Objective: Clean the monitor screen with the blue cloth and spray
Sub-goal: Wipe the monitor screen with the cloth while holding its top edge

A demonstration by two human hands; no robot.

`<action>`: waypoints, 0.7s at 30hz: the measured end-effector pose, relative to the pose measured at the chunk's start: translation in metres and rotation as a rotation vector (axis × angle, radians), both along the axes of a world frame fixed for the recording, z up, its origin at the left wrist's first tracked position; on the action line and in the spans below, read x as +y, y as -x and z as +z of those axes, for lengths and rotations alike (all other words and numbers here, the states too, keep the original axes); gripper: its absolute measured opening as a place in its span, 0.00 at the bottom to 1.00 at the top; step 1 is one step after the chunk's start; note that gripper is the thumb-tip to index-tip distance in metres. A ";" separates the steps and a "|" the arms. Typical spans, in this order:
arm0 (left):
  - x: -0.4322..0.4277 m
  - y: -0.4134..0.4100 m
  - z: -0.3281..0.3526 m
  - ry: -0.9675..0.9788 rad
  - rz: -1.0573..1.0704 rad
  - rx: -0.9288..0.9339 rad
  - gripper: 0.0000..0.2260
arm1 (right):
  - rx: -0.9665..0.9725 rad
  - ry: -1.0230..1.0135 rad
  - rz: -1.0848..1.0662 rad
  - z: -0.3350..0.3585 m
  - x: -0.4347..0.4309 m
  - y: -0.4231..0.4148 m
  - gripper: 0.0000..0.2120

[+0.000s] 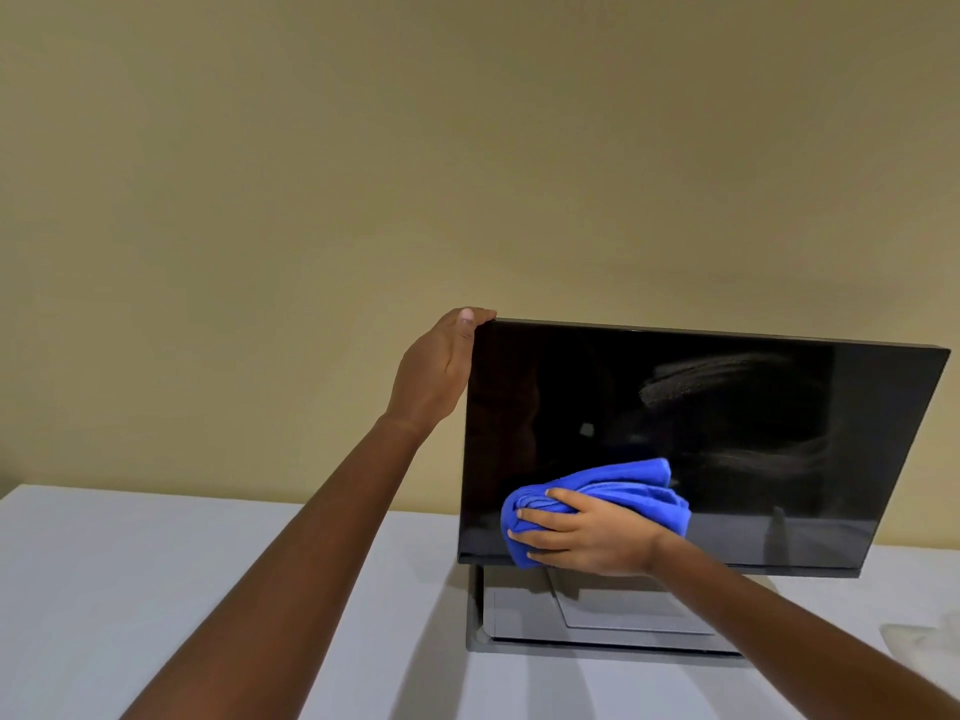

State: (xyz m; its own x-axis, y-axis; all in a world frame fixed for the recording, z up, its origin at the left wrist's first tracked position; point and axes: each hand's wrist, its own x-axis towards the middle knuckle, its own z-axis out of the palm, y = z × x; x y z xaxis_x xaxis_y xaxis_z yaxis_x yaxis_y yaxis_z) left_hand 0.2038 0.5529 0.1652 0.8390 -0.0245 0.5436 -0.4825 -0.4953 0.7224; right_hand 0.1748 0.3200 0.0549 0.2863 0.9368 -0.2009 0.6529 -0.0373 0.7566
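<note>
Left hand (pixel 436 371) grips monitor (pixel 727 407) top corner, likely steadying it. Right hand (pixel 582 537) clutches bunched cloth (pixel 623 491) against lower screen, beside bottom bezel. Haze up-right of cloth unwiped. Spray unseen.

- A plain wall (pixel 363 148), painted a dull yellow-olive, is seen across the whole upper view. It is lit more brightly at mid-height and shaded toward the upper corners.
- A pale grey-white tabletop (pixel 130 589) is set against the foot of the wall.
- Soft banded shadows (pixel 524 691) are cast across the near tabletop.
- A pale crumpled item (pixel 922 641) is glimpsed at the tabletop's right edge; its kind cannot be told.
</note>
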 end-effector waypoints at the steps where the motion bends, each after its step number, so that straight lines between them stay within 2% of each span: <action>1: 0.000 0.000 0.000 -0.003 -0.002 0.004 0.21 | -0.002 -0.018 -0.005 0.006 -0.002 0.001 0.21; 4: 0.000 0.000 0.002 0.056 -0.026 0.032 0.22 | -0.025 -0.203 -0.041 0.026 -0.002 0.004 0.20; 9: -0.004 0.001 0.005 0.188 -0.052 0.089 0.26 | -0.158 -0.764 -0.196 0.084 0.011 -0.005 0.30; 12: -0.005 0.002 0.006 0.259 -0.068 0.145 0.27 | -0.187 -0.967 -0.305 0.110 0.027 -0.015 0.33; 17: -0.006 0.005 0.007 0.291 -0.089 0.185 0.26 | -0.204 -1.118 -0.363 0.092 0.058 -0.026 0.28; 21: -0.006 0.003 0.005 0.290 -0.088 0.185 0.27 | -0.256 -1.097 -0.310 0.064 0.061 -0.032 0.27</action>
State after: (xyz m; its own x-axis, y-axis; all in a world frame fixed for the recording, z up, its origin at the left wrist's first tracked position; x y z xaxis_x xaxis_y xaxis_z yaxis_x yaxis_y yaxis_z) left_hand 0.2010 0.5468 0.1701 0.9253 0.0317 0.3780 -0.3625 -0.2192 0.9058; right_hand 0.2064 0.3814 0.1186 0.4482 0.4546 0.7697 0.3341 -0.8838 0.3275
